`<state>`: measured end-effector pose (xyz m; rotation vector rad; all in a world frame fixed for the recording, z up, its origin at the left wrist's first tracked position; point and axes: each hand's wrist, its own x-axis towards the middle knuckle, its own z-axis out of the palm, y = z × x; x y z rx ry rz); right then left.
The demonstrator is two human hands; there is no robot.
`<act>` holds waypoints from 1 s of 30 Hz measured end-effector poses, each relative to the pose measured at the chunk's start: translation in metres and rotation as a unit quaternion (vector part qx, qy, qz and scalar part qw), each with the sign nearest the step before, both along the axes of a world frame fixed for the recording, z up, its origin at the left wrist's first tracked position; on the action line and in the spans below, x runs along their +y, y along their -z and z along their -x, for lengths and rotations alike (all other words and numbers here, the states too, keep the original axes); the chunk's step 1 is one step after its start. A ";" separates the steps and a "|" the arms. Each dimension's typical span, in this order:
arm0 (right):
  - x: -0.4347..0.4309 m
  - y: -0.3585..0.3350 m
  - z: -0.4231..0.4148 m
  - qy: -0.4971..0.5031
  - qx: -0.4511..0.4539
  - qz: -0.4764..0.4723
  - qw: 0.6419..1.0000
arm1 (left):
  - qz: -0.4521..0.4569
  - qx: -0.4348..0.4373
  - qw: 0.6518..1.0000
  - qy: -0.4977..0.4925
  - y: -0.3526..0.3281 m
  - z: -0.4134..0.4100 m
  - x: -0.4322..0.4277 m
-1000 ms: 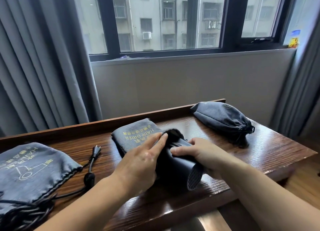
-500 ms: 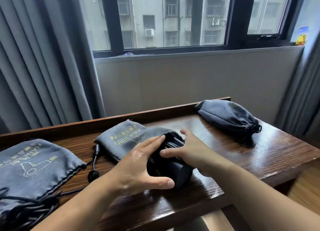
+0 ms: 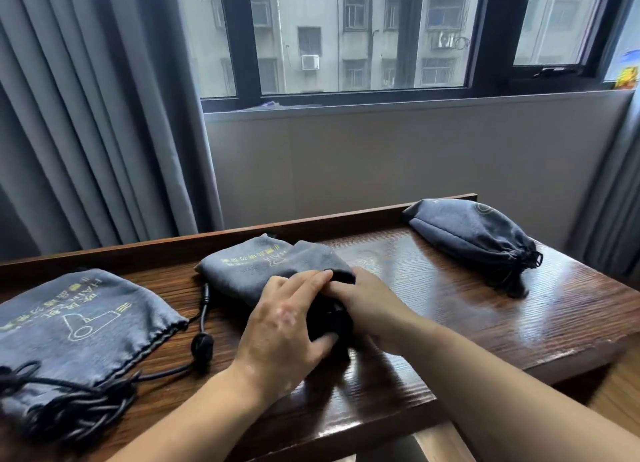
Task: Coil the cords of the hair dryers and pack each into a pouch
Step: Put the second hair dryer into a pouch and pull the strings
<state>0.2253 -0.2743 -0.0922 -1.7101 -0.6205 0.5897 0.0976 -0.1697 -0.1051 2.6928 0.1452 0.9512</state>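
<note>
**Stock of pouches and dryers, packing part done**

Item 1. Right pouch (image 3: pixel 474 235), far right of desk (image 3: pixel 485 309): bulging, drawstring pulled tight. Judged packed and finished.

Item 2. Middle pouch (image 3: pixel 263 266), centre of desk: mouth facing the near edge, stretched over a black dryer (image 3: pixel 330 326), of which only the rear end shows between the hands. Left hand (image 3: pixel 284 326): fingers spread over the pouch hem, thumb curled under against the dryer body. Right hand (image 3: pixel 367 302): fingers pressed to the hem on the far side, gripping cloth as far as can be told. Judged mid-insertion; drawstring not yet closed. Cord of this dryer hidden, presumably inside already.

Item 3. Left pouch (image 3: pixel 76 323), near left: lying fairly flat, printed face up, drawstring loose. Cannot tell whether anything is inside. Loose cord (image 3: pixel 79 413) bunched at its near edge, plug (image 3: pixel 205 293) lying between left and middle pouches. Judged uncoiled and unpacked.

Outstanding: seat dryer fully, cinch middle pouch; coil loose cord, pack third unit.
</note>
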 end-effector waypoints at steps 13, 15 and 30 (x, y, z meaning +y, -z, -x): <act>-0.016 0.010 -0.034 0.027 -0.427 0.157 0.890 | 0.051 -0.024 0.994 -0.091 0.010 0.002 0.013; -0.020 0.008 -0.030 -0.028 -0.444 0.150 0.883 | 0.076 -0.025 0.991 -0.107 0.008 0.001 0.014; -0.056 -0.013 -0.015 -0.225 -0.260 0.079 0.936 | 0.094 -0.005 0.974 -0.207 0.003 -0.008 0.034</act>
